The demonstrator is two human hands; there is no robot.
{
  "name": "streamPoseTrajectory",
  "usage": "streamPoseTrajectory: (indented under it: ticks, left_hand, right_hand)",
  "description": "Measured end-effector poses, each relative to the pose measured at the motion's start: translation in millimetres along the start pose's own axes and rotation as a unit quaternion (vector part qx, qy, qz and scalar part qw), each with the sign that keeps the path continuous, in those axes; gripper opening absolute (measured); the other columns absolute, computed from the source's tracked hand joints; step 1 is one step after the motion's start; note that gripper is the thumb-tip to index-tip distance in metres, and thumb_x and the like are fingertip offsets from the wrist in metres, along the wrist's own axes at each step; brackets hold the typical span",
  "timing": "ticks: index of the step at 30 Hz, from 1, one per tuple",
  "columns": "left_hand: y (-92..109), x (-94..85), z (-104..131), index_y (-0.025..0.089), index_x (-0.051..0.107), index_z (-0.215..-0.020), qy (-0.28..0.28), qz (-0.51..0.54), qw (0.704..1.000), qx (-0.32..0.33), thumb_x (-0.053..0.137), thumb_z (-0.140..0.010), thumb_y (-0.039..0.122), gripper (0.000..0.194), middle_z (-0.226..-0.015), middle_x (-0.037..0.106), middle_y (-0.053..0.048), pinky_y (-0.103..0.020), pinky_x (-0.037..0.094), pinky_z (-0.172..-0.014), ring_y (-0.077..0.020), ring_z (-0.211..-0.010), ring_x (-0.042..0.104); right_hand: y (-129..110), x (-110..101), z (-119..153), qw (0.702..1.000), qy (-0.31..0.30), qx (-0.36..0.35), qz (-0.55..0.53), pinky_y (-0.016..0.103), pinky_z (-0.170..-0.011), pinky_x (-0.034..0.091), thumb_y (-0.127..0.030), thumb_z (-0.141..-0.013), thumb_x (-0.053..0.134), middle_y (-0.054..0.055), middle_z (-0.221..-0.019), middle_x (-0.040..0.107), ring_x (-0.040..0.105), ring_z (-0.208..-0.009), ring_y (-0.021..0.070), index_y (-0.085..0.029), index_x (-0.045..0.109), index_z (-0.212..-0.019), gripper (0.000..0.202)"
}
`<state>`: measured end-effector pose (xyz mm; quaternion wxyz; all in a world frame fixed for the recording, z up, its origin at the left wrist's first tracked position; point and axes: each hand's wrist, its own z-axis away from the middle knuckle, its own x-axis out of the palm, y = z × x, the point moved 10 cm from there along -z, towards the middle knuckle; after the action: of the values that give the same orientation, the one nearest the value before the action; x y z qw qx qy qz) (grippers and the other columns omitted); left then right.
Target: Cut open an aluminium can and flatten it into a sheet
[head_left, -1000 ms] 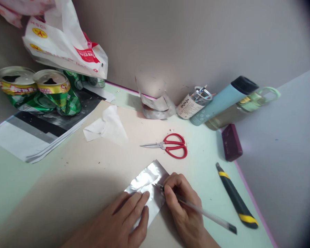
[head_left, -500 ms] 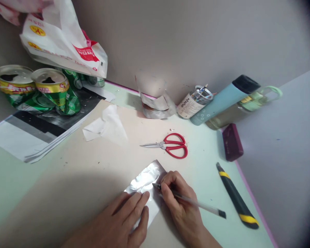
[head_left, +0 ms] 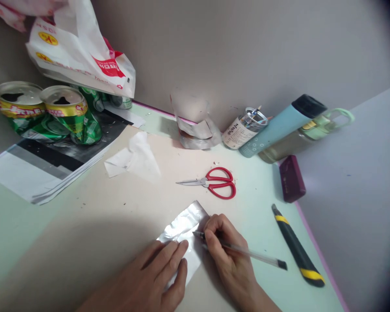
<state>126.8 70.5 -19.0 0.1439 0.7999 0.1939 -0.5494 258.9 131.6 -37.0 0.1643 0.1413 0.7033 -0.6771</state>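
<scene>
While the left hand [head_left: 162, 268] lies spread on the silvery sheet [head_left: 186, 226], nearside of the scissors [head_left: 202, 182], the right hand [head_left: 229, 249] grips a pen [head_left: 255, 255], tip at the sheet: apparently marking, which calls for steady pressure next.

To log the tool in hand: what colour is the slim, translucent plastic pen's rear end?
Black rear end on the pen, best in the head view.
</scene>
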Motion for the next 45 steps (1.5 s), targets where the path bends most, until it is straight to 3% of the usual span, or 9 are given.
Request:
streamPoseTrajectory:
  ticks: [6,13,21,31,37,45]
  left_hand:
    - [0.7,3.7,0.6,0.018,0.061,-0.118,-0.018,0.005,1.0,0.002,0.049,-0.101,0.041,0.031,-0.126,0.069,-0.009,-0.039,0.032,-0.1,-0.0231,-0.118,0.057]
    - [0.3,-0.6,-2.7,0.018,0.062,-0.115,-0.006,0.003,1.0,0.002,0.051,-0.1,0.034,0.025,-0.123,0.069,-0.009,-0.039,0.03,-0.098,-0.0233,-0.118,0.056]
    - [-0.1,-3.6,-3.7,0.018,0.062,-0.115,-0.003,-0.001,1.0,0.004,0.051,-0.099,0.031,0.024,-0.123,0.069,-0.009,-0.041,0.029,-0.098,-0.0241,-0.117,0.054]
    - [1.1,-5.0,-4.3,0.018,0.065,-0.113,0.003,-0.002,1.0,0.005,0.052,-0.099,0.034,0.025,-0.12,0.07,-0.009,-0.04,0.03,-0.096,-0.024,-0.115,0.055]
    - [1.4,-3.3,-3.4,0.017,0.064,-0.115,0.003,-0.005,1.0,0.008,0.05,-0.1,0.035,0.028,-0.123,0.07,-0.01,-0.041,0.03,-0.097,-0.0245,-0.116,0.056]
    - [0.5,-2.5,-3.5,0.019,0.064,-0.115,-0.002,-0.007,1.0,0.002,0.051,-0.099,0.036,0.027,-0.123,0.068,-0.009,-0.04,0.03,-0.098,-0.0237,-0.118,0.052]
  right_hand:
    - [3.7,-0.1,0.4,1.0,0.002,0.02,0.01,0.027,-0.057,0.038,-0.031,-0.1,0.049,-0.001,-0.071,0.05,0.046,-0.064,0.0146,-0.022,0.048,-0.078,0.024]
    - [0.8,3.7,0.7,0.999,-0.027,0.005,0.017,0.025,-0.057,0.037,-0.029,-0.1,0.047,-0.003,-0.071,0.047,0.042,-0.063,0.0131,-0.022,0.045,-0.077,0.024]
    - [1.2,-1.1,-0.5,1.0,0.004,0.006,0.014,0.025,-0.058,0.037,-0.03,-0.1,0.049,-0.003,-0.071,0.048,0.043,-0.063,0.0131,-0.022,0.047,-0.077,0.024]
    - [-2.1,2.6,0.1,0.999,-0.026,0.003,0.029,0.026,-0.057,0.037,-0.029,-0.1,0.046,-0.003,-0.071,0.047,0.043,-0.063,0.0135,-0.022,0.044,-0.076,0.024]
    - [-1.0,-2.6,-1.6,1.0,0.007,-0.001,0.022,0.025,-0.057,0.038,-0.028,-0.1,0.048,-0.003,-0.069,0.048,0.043,-0.061,0.0128,-0.022,0.046,-0.076,0.024]
    - [-3.4,-1.7,-0.7,0.999,-0.001,-0.003,0.045,0.025,-0.056,0.037,-0.028,-0.1,0.046,-0.003,-0.069,0.047,0.042,-0.061,0.0128,-0.022,0.045,-0.076,0.025]
